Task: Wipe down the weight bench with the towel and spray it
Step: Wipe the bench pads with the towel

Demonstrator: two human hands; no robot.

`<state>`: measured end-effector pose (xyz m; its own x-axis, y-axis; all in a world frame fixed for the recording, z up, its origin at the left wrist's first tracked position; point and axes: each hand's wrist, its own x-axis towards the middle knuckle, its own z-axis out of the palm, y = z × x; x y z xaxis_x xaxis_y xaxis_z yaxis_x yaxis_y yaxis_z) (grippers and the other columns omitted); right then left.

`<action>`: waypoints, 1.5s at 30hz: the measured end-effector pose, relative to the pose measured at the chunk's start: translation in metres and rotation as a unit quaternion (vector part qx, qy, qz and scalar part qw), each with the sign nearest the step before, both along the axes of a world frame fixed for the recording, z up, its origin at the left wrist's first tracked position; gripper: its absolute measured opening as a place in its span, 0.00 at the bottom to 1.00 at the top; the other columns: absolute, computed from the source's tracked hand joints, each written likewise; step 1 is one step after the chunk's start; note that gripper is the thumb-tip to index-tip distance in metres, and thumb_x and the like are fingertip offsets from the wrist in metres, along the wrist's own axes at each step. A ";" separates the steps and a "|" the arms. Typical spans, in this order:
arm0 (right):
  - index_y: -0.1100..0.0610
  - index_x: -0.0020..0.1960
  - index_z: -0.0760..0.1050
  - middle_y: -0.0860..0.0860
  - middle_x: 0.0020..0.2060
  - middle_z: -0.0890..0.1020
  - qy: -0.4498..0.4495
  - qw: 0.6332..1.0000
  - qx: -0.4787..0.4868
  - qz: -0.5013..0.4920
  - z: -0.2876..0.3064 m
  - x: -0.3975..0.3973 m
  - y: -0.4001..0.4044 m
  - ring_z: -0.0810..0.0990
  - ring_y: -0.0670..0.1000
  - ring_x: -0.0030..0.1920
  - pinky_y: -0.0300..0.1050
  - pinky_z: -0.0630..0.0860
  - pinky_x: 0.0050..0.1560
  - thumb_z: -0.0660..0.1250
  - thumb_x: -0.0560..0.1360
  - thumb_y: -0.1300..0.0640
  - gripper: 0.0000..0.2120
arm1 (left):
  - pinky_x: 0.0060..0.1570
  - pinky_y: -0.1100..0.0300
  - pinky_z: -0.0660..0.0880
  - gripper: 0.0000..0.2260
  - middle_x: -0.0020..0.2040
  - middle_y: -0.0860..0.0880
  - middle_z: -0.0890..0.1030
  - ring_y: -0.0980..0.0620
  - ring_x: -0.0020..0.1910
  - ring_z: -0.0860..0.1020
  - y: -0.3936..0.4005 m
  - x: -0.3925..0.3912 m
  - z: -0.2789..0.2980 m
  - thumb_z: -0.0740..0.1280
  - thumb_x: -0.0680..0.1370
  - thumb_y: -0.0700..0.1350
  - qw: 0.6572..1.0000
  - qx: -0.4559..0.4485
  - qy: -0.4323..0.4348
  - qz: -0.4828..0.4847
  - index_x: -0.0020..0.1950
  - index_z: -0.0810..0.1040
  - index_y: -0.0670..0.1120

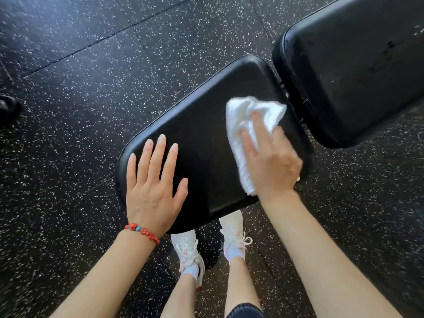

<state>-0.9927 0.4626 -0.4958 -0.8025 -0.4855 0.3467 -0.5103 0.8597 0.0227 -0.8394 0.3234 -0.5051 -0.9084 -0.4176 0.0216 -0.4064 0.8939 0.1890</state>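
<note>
The weight bench has a black padded seat (202,125) in the middle of the view and a black back pad (353,65) at the upper right, with a narrow gap and hinge between them. A crumpled white towel (241,120) lies on the right part of the seat. My right hand (270,161) presses down on the towel and grips it. My left hand (153,184) rests flat on the seat's near left corner, fingers spread, holding nothing; a red bead bracelet is on that wrist. No spray bottle is in view.
Black rubber floor tiles with white speckles (91,88) surround the bench. My two feet in white sneakers (188,251) stand under the seat's near edge. A dark object (8,106) sits at the far left edge.
</note>
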 end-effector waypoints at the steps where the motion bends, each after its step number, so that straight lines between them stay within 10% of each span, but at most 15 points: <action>1: 0.54 0.55 0.80 0.52 0.28 0.75 -0.004 0.999 0.008 0.046 -0.001 0.018 0.004 0.71 0.50 0.24 0.41 0.67 0.21 0.63 0.75 0.46 0.16 | 0.70 0.43 0.53 0.25 0.72 0.40 0.64 0.41 0.71 0.60 0.000 0.000 0.000 0.56 0.77 0.51 1.000 -0.001 -0.002 -0.002 0.71 0.65 0.42; 5: 0.54 0.59 0.78 0.51 0.25 0.71 0.000 0.983 0.046 0.178 0.004 0.020 0.031 0.69 0.49 0.23 0.43 0.67 0.20 0.57 0.79 0.46 0.18 | 0.70 0.44 0.52 0.25 0.73 0.40 0.64 0.41 0.71 0.59 -0.001 0.001 0.001 0.55 0.77 0.51 1.000 0.002 -0.005 -0.003 0.71 0.64 0.42; 11: 0.56 0.61 0.76 0.63 0.36 0.78 -0.119 0.985 -0.058 -0.108 0.011 -0.023 0.059 0.78 0.62 0.30 0.51 0.74 0.27 0.63 0.77 0.49 0.17 | 0.70 0.43 0.52 0.24 0.72 0.39 0.65 0.40 0.71 0.61 0.003 -0.002 0.005 0.56 0.77 0.50 1.000 0.007 0.004 -0.001 0.71 0.65 0.41; 24: 0.49 0.70 0.64 0.56 0.55 0.77 -0.193 0.976 -0.025 -0.100 0.007 -0.073 -0.032 0.78 0.60 0.49 0.46 0.63 0.38 0.54 0.78 0.42 0.23 | 0.69 0.43 0.53 0.25 0.72 0.41 0.65 0.43 0.72 0.59 0.021 -0.019 0.004 0.57 0.75 0.51 0.999 0.008 -0.014 -0.046 0.70 0.67 0.43; 36: 0.58 0.59 0.77 0.59 0.33 0.78 -0.178 0.983 -0.035 -0.042 0.015 -0.029 0.077 0.79 0.59 0.28 0.46 0.73 0.25 0.60 0.74 0.44 0.22 | 0.69 0.42 0.55 0.24 0.72 0.40 0.66 0.42 0.71 0.60 0.039 -0.045 0.019 0.56 0.76 0.51 0.999 0.024 -0.029 -0.001 0.70 0.67 0.43; 41: 0.53 0.60 0.77 0.59 0.36 0.80 -0.325 0.935 -0.131 -0.054 0.026 -0.042 0.105 0.79 0.61 0.36 0.46 0.72 0.37 0.69 0.72 0.50 0.17 | 0.69 0.41 0.56 0.24 0.72 0.40 0.66 0.40 0.71 0.62 0.054 -0.077 0.031 0.55 0.76 0.51 0.999 0.042 -0.025 -0.001 0.70 0.68 0.42; 45: 0.55 0.58 0.79 0.59 0.39 0.82 -0.237 0.936 -0.250 -0.075 0.039 -0.086 0.107 0.79 0.57 0.38 0.40 0.67 0.40 0.64 0.71 0.45 0.20 | 0.68 0.41 0.57 0.25 0.71 0.40 0.66 0.39 0.71 0.63 0.071 -0.110 0.037 0.55 0.76 0.51 0.998 0.052 -0.018 -0.001 0.69 0.68 0.40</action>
<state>-1.0783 0.5693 -0.4567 -0.9696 -0.2277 0.0894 -0.2349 0.7647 -0.6000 -0.9496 0.3942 -0.4679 -0.9083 -0.4148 -0.0545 -0.4137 0.8708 0.2656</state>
